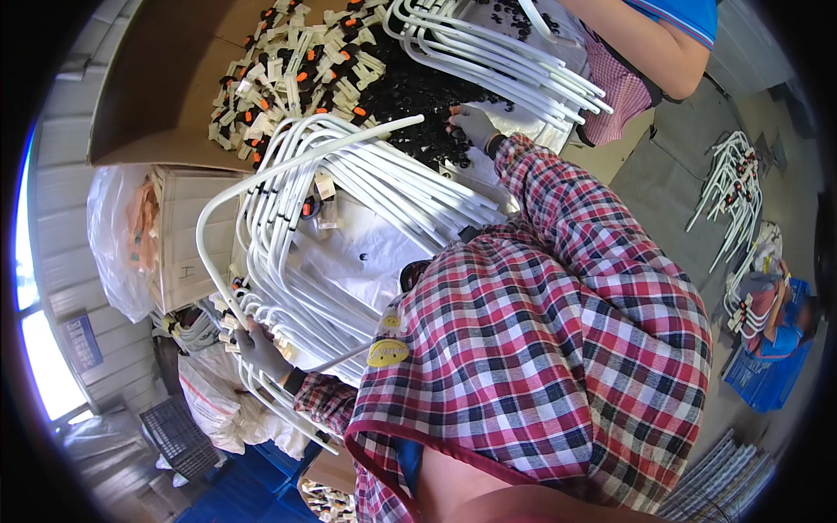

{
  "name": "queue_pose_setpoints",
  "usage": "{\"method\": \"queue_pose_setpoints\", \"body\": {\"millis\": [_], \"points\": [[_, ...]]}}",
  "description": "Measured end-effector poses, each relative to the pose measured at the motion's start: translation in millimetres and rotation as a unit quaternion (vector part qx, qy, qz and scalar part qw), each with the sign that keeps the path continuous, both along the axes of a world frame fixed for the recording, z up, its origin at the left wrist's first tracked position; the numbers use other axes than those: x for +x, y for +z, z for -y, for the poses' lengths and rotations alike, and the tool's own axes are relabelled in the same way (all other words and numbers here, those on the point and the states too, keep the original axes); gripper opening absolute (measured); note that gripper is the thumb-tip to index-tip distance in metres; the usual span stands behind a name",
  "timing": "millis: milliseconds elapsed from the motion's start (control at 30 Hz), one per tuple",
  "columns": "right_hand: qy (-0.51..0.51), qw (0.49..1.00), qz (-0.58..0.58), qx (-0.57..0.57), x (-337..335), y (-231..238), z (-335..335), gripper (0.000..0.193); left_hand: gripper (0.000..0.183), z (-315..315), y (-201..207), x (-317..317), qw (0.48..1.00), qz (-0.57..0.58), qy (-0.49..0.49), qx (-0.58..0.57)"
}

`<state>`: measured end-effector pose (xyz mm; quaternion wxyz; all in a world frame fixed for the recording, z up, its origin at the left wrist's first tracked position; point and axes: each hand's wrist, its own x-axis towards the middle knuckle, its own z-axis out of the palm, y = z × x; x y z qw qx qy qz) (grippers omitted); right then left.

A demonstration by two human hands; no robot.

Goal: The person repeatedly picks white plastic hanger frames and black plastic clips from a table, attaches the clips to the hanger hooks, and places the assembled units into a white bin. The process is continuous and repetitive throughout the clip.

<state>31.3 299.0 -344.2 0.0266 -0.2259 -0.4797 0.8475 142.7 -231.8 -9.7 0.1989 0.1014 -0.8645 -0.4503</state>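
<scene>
My left hand (264,350), in a grey glove with bare fingertips, is closed around a white bent metal tube (209,248). This tube curves up over a stack of similar white tubes (384,187) on the table. My right hand (476,127), gloved the same way, is at the edge of a heap of small black parts (411,100). Its fingers are bent together among them, and what they pinch is too small to make out. White and black plastic fittings with orange tabs (301,74) are piled beyond the tubes.
A co-worker's arm (645,44) is across the table, beside another stack of white tubes (506,61). A cardboard box (196,231) stands at left, with a white sack (222,397) below. Another person (776,322) sits at far right near tubes (732,187) on the floor.
</scene>
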Motion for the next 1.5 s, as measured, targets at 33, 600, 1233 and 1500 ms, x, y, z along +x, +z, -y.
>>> {"method": "queue_pose_setpoints", "body": {"millis": [33,600,1233,1500], "points": [[0.008,0.995,-0.017,-0.095,0,2,1,0.022,0.017,-2,1,-2,1.000,-0.003,0.013,-0.010],[0.128,0.983,-0.107,-0.072,-9,76,-22,0.028,0.017,-40,6,-32,0.993,-0.036,-0.019,-0.115],[0.182,0.815,-0.133,0.533,12,113,-45,0.032,0.022,-25,3,-33,0.996,-0.014,-0.032,-0.087],[0.262,0.786,-0.255,0.498,12,170,-25,0.034,0.020,-21,10,-32,0.990,0.040,0.008,-0.132]]}}
